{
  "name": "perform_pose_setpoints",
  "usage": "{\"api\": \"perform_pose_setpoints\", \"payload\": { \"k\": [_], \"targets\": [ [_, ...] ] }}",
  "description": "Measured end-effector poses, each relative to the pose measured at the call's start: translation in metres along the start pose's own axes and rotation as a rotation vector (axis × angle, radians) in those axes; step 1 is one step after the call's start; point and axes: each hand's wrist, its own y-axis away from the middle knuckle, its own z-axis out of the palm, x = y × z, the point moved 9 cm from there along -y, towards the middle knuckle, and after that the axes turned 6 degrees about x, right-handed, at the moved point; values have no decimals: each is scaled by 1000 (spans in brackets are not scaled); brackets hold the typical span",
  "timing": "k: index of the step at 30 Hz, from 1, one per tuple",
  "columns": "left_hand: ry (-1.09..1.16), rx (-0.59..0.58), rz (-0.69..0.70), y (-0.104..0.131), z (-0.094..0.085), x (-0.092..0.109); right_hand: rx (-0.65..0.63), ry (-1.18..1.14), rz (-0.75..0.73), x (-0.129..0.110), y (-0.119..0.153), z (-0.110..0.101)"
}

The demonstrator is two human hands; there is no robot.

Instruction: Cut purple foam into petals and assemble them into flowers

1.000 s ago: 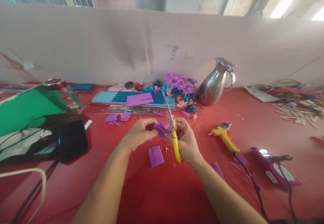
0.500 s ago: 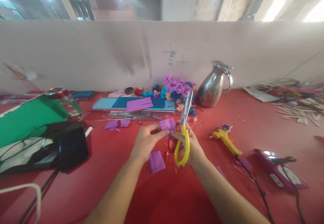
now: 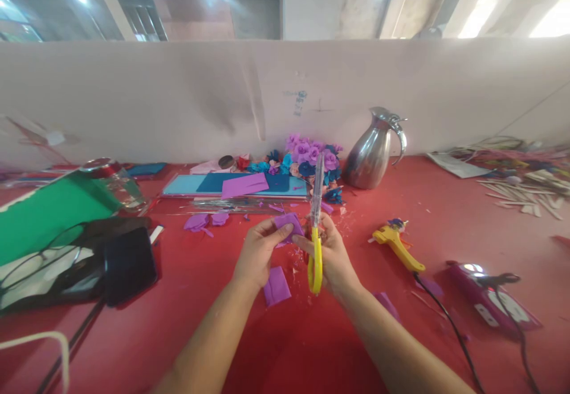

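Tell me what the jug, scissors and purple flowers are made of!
Jug: polished metal, perhaps steel; it's silvery with bright reflections.

Scissors: shiny metal blades, by their silver gleam; the smooth, solid yellow handle looks like plastic.

Purple flowers: maybe crepe paper or thin foam; the petals look thin, curled and matte.

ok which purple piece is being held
The purple piece pinched in the left hand, beside the scissors; the other purple pieces lie on the red table or blue sheets.
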Motion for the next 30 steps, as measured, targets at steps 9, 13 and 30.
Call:
{"api": "perform_pose_setpoints", "payload": {
  "k": [9,13,30],
  "targets": [
    [-106,46,1,-5,-9,-1,69,-24,59,-4,-2,-6],
    [-124,-1,8,-4,-7,0,94,-36,80,-4,-5,-10],
    [441,157,-34,-13,-42,19,-170,1134,-600,-31,13,17]
  ]
}}
